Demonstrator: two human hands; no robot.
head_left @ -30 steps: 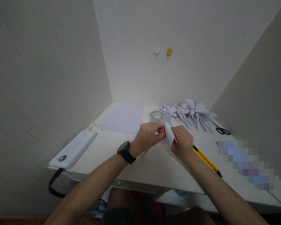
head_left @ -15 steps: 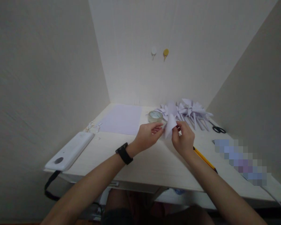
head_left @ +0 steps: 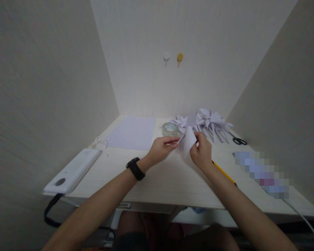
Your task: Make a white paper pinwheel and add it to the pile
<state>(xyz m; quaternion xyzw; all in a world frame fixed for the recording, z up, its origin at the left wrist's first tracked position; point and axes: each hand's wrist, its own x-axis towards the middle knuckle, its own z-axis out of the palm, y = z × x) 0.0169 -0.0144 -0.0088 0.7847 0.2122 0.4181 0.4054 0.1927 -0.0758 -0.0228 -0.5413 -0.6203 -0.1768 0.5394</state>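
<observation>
Between my hands, above the desk, is a folded piece of white paper point(head_left: 189, 141) with a curved flap. My left hand point(head_left: 162, 148) pinches its left edge or corner between thumb and fingers. On the other side, my right hand point(head_left: 202, 148) has its fingers closed on the right edge of the paper. Just behind my left fingertips lies a roll of clear tape point(head_left: 170, 129). Several white paper pinwheels point(head_left: 208, 120) with rolled paper sticks are heaped beyond my right hand. A yellow pencil or pen point(head_left: 224, 172) lies beside my right forearm.
A sheet of pale paper point(head_left: 131, 132) lies at the back left, with small paper scraps point(head_left: 102, 142) near it. A white flat device point(head_left: 73, 170) sits at the left edge. Black-handled scissors point(head_left: 239, 141) and a blurred-out object point(head_left: 260, 174) are on the right. Walls enclose the desk.
The camera view has shifted slightly to the right. My left fingers have moved a little away from my right hand, and the paper's flap is turned wider towards me.
</observation>
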